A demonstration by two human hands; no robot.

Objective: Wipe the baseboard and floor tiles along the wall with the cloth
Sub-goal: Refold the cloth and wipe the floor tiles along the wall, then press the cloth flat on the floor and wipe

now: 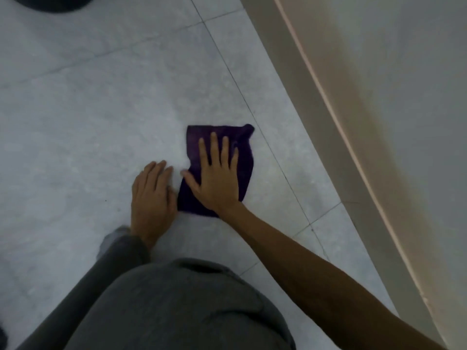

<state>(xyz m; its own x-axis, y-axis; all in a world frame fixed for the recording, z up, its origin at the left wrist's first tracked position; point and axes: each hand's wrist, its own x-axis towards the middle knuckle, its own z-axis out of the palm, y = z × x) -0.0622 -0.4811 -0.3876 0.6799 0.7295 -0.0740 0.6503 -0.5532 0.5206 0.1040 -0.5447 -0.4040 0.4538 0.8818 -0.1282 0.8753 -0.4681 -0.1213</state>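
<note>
With the right hand (218,179) spread flat, gripping nothing, pressing the cloth (242,152) to the floor tiles (101,109), sweep evenly toward the baseboard (310,117), left hand (151,198) braced open.

Right hand (218,179) flat, fingers spread, arm outstretched; left hand (151,198) palm-down just beside, fingers seemingly together.

At the upper left edge of your frame, a dark rounded object (50,2) sits cut off by the border, too blurred to identify. Along the bottom centre, your grey trousers (177,306) fill the view over a bent knee.
</note>
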